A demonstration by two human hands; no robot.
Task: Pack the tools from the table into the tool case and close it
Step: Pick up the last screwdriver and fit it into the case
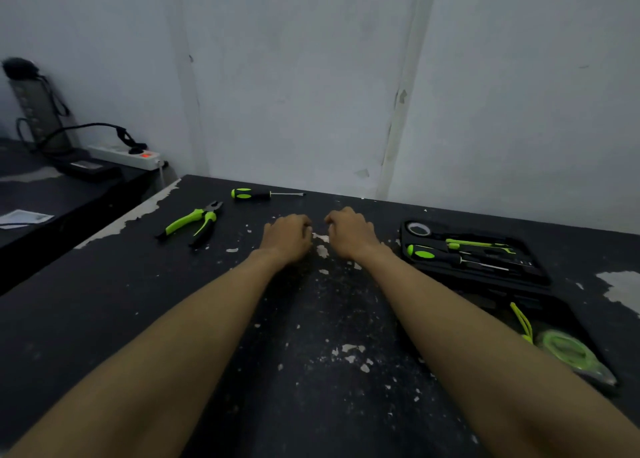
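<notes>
A black tool case (540,277) lies open at the right of the dark table (138,302). Its far half holds a green-and-black screwdriver (450,257), a roll of tape (419,229) and other small tools. A green tape measure (568,350) lies in the near half. Green-handled pliers (194,223) lie at the far left. Beyond them a second screwdriver (263,194) lies near the wall. My left hand (287,236) and my right hand (349,234) rest side by side on the table's middle, fingers curled, holding nothing.
The table's paint is chipped in many spots. A wall runs right behind the far edge. To the left stands a lower black surface (52,198) with a white power strip (128,156), cables and a paper.
</notes>
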